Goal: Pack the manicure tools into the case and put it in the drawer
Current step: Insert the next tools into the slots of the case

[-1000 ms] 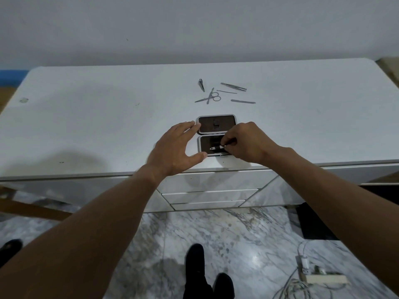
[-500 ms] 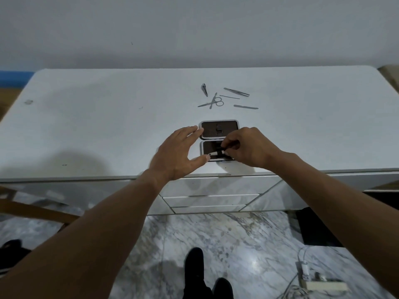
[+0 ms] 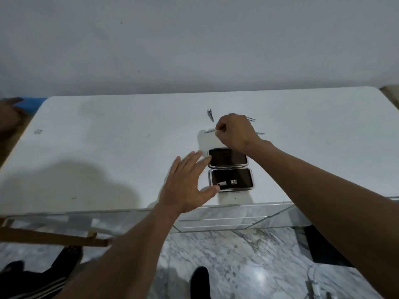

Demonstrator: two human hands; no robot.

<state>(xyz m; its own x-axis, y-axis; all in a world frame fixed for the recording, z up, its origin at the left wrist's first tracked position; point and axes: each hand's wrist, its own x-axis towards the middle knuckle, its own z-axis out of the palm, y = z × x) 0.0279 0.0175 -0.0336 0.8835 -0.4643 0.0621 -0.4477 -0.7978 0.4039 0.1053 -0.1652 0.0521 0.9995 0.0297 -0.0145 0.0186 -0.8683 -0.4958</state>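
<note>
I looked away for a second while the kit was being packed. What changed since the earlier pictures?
The right hand let go of the nail clipper, now lying in the near half of the case, and reached back to the loose tools, closing on one; which one is hidden. The left hand stays at the case's left edge. The case stays open.

Head-height, forward-down view (wide-angle)
</note>
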